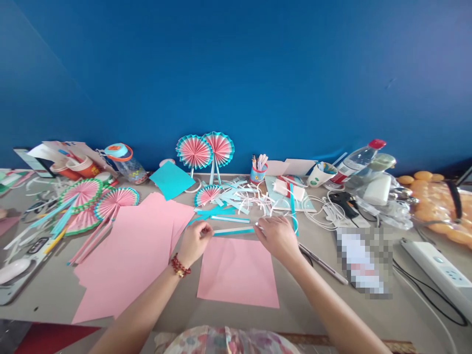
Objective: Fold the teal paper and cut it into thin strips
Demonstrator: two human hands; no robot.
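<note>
A narrow blue-and-white paper strip (234,230) stretches between my two hands, just above the far edge of a square pink paper sheet (238,275). My left hand (194,240), with a red bead bracelet at the wrist, pinches the strip's left end. At the other end, the curled fingers of my right hand (277,237) close on it. Another blue-and-white strip (230,219) lies just beyond. Behind it are blue strips, a pile of white paper scraps (254,196) and a small pleated pink paper rosette (207,195).
Large pink sheets (138,246) are stacked on the left beside finished paper fans (117,201). Two upright fans (218,150) lean on the blue wall. A pen cup (258,172), plastic bottle (356,162), pen (324,264), white cables and a power strip (438,265) stand or lie rightward.
</note>
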